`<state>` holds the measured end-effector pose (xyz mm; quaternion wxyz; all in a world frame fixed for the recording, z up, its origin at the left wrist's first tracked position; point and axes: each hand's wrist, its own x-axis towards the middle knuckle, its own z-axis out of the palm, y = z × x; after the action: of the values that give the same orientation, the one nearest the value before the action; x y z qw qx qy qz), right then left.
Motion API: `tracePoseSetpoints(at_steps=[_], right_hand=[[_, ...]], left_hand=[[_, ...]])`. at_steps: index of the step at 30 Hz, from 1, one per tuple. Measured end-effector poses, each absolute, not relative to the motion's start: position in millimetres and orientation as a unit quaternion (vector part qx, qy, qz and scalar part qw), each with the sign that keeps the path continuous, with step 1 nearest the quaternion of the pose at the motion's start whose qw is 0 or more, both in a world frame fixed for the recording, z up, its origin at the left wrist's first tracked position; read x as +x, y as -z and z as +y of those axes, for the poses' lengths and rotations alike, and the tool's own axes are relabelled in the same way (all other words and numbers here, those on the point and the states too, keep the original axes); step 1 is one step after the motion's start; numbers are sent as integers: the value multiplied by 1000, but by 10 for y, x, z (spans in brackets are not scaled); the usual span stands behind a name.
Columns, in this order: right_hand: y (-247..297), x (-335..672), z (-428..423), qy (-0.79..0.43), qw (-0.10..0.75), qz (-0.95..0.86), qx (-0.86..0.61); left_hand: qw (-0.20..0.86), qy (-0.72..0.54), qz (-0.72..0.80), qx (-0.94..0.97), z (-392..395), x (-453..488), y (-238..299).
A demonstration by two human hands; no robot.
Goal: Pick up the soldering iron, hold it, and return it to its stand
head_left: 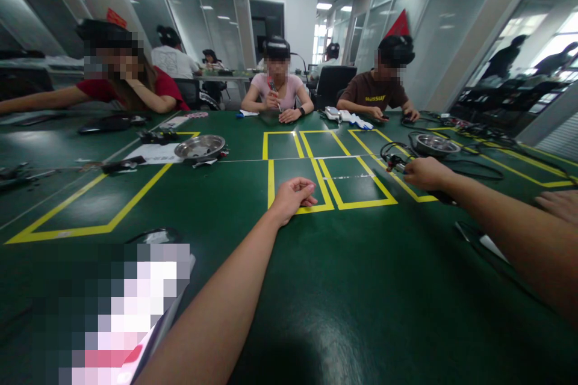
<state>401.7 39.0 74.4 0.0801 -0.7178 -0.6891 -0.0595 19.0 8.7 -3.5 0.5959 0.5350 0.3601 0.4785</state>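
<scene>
My left hand point(293, 194) rests on the green table point(343, 289) at the near edge of a yellow taped box point(295, 183), its fingers curled into a loose fist with nothing visible in them. My right hand point(424, 172) reaches out to the right and is closed around a small dark tool with a red part point(396, 163), attached to a black cable point(474, 168). Another person's hand point(560, 203) lies at the right edge, close to my right forearm.
Two metal bowls stand on the table, one at the left point(199, 146) and one at the right point(436, 144). Papers and dark tools point(149, 153) lie at the left. Three people sit across the table. A blurred item point(121, 313) lies near left.
</scene>
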Motion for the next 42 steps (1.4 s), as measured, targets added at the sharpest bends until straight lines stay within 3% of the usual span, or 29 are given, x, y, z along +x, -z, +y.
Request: tracePoseSetpoints(at_steps=[3,7,11,28,42], right_hand=[[-635,3698,258,-81,106,-696,-705],[-436,3022,-23,-430,333,-583,-604],[-271,2405,-289,-582,411,-508,-483],[-61,2227,-501,-574,455,-535,-421],[-72,2251,-501,-626,466,-492,-385]], left_hand=[[595,-474,361,539,87,193,23],[594,-461,377,541,64,226,-28],[609,-464,404,501,53,276,-71],[590,-484,404,505,69,341,-19],[638,-475,379,474,111,293,-22]])
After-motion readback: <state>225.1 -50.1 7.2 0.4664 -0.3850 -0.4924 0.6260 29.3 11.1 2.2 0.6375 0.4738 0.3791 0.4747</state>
